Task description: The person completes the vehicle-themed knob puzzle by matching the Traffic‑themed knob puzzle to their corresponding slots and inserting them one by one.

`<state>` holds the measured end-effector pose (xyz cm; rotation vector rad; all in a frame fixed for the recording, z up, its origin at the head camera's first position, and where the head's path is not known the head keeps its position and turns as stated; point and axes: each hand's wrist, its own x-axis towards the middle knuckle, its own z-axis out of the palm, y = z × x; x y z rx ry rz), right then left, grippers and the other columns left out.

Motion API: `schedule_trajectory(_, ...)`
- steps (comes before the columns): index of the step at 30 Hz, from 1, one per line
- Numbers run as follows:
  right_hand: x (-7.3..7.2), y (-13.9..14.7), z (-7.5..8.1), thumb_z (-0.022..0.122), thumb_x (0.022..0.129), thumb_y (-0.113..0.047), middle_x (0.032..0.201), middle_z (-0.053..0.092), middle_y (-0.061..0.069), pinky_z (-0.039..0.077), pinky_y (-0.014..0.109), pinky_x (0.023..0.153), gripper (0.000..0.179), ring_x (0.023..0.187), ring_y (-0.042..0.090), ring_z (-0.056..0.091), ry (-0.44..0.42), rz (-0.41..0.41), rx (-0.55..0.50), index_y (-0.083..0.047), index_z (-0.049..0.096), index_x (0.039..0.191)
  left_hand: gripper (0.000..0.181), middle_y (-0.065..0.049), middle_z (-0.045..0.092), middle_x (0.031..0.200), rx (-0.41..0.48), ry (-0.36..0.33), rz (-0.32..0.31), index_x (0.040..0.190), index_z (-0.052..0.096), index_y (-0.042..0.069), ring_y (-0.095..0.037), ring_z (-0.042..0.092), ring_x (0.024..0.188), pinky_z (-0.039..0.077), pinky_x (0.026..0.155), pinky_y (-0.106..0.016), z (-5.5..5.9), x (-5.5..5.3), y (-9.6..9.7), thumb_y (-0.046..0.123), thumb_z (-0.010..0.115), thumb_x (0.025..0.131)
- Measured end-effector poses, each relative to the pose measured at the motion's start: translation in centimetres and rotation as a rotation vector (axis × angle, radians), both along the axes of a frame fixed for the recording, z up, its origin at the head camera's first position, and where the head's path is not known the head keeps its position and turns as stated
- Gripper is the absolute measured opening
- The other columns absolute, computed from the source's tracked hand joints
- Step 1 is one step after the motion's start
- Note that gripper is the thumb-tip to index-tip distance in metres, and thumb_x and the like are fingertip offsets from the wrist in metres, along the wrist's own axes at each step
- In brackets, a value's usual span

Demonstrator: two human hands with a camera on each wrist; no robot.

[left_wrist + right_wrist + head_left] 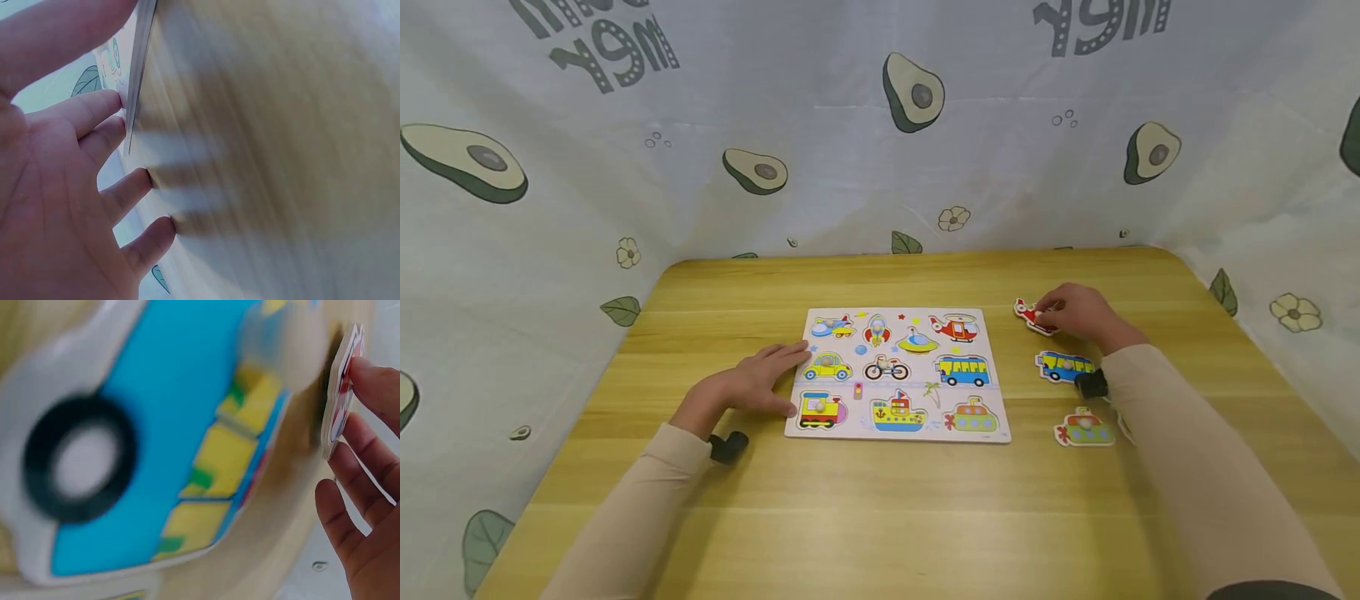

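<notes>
Puzzle board (859, 418), printed with vehicles: landmark. Helicopter piece (1027, 311): lies right of the board's upper corner, pinched between thumb and fingers of the right hand (1082, 312). Bus piece (1052, 365), submarine piece (1079, 434): also right of the board. Left hand (748, 382): fingers extended, touches the board's left edge. Handling: best a firm pinch, piece level, board steadied. Grey lettering (656, 43): on cloth (835, 92) behind the board, cropped, perhaps "rgm"; no brand legible.
</notes>
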<state>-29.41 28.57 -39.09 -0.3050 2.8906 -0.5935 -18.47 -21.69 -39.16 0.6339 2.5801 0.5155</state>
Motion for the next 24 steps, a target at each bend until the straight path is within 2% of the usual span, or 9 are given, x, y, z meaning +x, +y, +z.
schedule_trajectory(8,-0.7,-2.7,0.7,0.062,0.094,-0.017,0.119,0.059,0.026,0.050,0.048,0.086,0.028,0.099,0.036,0.054,0.014,0.038,-0.027,0.003,0.070,0.112,0.090,-0.015,0.020,0.166,-0.001,-0.006,0.008,0.156,0.027,0.006,-0.046,0.018,0.149,0.022,0.117,-0.068,0.0,0.0,-0.1,0.032,0.072,0.083)
schedule_trajectory(17,-1.3,-6.4,0.6,0.062,0.094,-0.014,0.120,0.060,0.022,0.052,0.048,0.090,0.021,0.103,0.034,0.054,-0.013,0.090,-0.034,-0.001,0.073,0.107,0.090,-0.014,0.019,0.166,-0.002,-0.022,0.013,0.157,0.026,0.007,-0.046,0.017,0.150,0.021,0.117,-0.069,-0.2,0.1,-0.1,0.034,0.071,0.083)
schedule_trajectory(24,-1.0,-8.6,0.6,0.064,0.093,-0.012,0.120,0.062,0.020,0.050,0.051,0.096,0.017,0.107,0.035,0.055,0.028,0.184,0.003,-0.003,0.075,0.102,0.090,-0.014,0.018,0.167,-0.002,-0.018,0.010,0.157,0.026,0.008,-0.046,0.016,0.150,0.019,0.117,-0.070,-0.2,0.0,-0.1,0.033,0.071,0.084)
